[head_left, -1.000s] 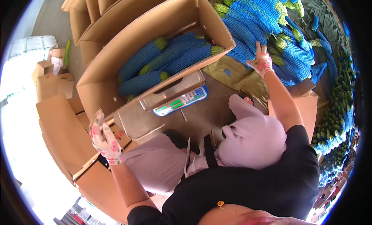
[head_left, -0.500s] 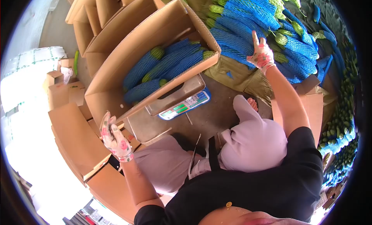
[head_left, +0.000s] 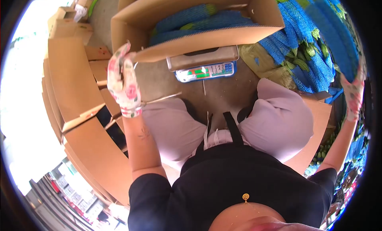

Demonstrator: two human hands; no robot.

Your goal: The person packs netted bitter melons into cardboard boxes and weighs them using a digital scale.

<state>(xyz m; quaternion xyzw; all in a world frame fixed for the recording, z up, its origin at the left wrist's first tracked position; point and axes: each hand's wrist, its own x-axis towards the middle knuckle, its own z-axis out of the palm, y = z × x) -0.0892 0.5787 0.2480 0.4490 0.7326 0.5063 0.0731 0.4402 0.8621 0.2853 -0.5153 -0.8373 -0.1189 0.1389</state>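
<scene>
My left hand, in a white floral glove, is at the near left corner of an open cardboard box. Its fingers are loosely curled and apart, with nothing visible between them. Inside the box lie several long green vegetables in blue net sleeves. At the far right, my right hand, gloved alike, is closed round the lower end of a blue-netted long green vegetable. That vegetable is raised and blurred, over a pile of netted vegetables. The box rests on a digital scale.
Folded and open cardboard boxes stand along my left side. Another cardboard box is beside my right knee. An olive cloth lies under the pile's edge. More netted vegetables line the far right.
My right hand has moved from the pile's near edge to the far right and taken hold of a netted vegetable. My left hand stays by the box corner. The view has shifted.
</scene>
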